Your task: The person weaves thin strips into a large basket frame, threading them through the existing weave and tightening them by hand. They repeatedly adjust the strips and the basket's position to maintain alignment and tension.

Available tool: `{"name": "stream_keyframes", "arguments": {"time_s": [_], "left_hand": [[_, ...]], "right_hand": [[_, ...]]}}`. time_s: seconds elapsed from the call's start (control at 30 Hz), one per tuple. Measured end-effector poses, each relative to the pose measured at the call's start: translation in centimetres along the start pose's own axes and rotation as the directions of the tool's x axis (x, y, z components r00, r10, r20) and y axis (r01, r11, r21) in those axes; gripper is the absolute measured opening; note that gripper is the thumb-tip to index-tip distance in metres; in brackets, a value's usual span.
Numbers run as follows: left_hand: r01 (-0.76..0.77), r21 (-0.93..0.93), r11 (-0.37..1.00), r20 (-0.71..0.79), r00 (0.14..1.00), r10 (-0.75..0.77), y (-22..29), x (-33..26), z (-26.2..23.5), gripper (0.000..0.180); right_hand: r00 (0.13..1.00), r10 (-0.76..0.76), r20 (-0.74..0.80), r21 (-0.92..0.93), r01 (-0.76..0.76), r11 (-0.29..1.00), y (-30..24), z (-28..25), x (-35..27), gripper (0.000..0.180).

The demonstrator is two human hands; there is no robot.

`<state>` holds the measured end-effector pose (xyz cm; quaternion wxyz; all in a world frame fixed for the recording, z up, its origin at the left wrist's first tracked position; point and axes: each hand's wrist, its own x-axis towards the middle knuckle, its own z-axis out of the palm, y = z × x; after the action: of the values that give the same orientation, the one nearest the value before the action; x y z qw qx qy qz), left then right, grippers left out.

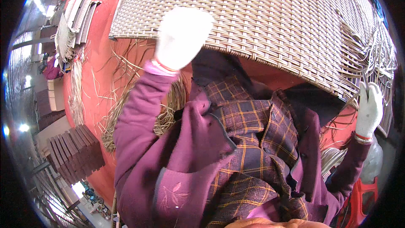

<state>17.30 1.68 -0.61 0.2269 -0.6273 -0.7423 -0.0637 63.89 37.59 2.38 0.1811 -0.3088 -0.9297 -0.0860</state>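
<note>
A large panel of woven grey-brown wicker strips [261, 21] spans the upper part of the head view. Over its near edge, on the left, lies my left hand [183, 38] in a white glove. Glare washes out its fingers, so I cannot tell how they are bent. At the panel's right corner, my right hand [369, 112], also gloved, is closed on a thin, dark, pointed tool [365, 78], whose lower part the fingers hide. Beside that tool, a tangle of loose strip ends [377, 55] sticks out from the weave.
A coil of loose strips [175, 101] lies on the red surface [95, 84] near my left arm. Farther left are a stack of brown slabs [76, 152], a bundle of strips [76, 88] and some woven pieces [80, 17]. A red plastic stool [363, 196] stands at the lower right.
</note>
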Motion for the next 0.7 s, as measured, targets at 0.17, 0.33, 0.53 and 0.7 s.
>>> {"name": "stream_keyframes", "arguments": {"time_s": [0.17,0.33,0.53,0.7], "left_hand": [[0.09,-0.159,0.983,0.058,0.995,-0.082,-10.3,-6.9,-1.3,0.016],[-0.103,-0.166,0.981,0.097,0.988,0.12,-13.7,-8.1,0.3,0.021],[-0.093,-0.135,0.986,0.166,0.979,0.115,-14.0,-7.1,1.1,0.017],[0.12,-0.336,0.934,0.27,0.963,-0.026,-14.2,-6.4,1.9,0.01]], "right_hand": [[0.999,-0.03,-0.031,0.216,0.036,0.976,-5.7,2.2,3.7,0.02],[0.983,-0.182,0.026,0.409,0.156,0.899,-11.6,3.6,6.3,0.011],[0.944,-0.292,0.152,0.479,0.188,0.858,-18.5,4.3,8.0,0.015],[0.905,-0.396,0.152,0.535,0.262,0.803,-23.2,4.7,9.3,0.022]]}}
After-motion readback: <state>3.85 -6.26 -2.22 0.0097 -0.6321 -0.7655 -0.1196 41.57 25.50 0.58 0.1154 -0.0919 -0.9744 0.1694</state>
